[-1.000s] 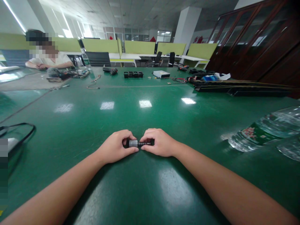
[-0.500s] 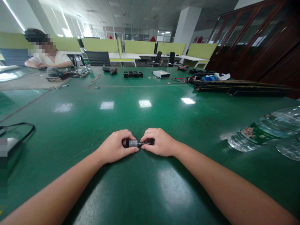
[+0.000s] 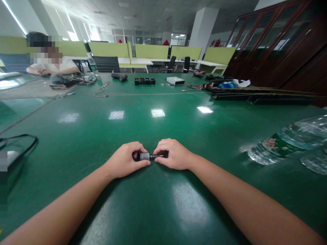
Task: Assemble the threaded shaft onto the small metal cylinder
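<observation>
A small cylindrical part with a grey body (image 3: 144,156) and a thin dark ribbed shaft (image 3: 155,157) lies level between my hands, low over the green tabletop (image 3: 153,129). My left hand (image 3: 131,157) grips the grey body between thumb and fingers. On the other side, my right hand (image 3: 172,154) pinches the dark shaft near its end. The fingertips of the two hands are close together, with a narrow gap between them.
Plastic bottles (image 3: 283,144) lie at the right. A black cable (image 3: 24,135) curls at the left edge. Along the far side are a power drill (image 3: 119,77), a black tray (image 3: 144,81), a white box (image 3: 175,80) and dark rails (image 3: 255,93). A person (image 3: 55,64) sits at the far left.
</observation>
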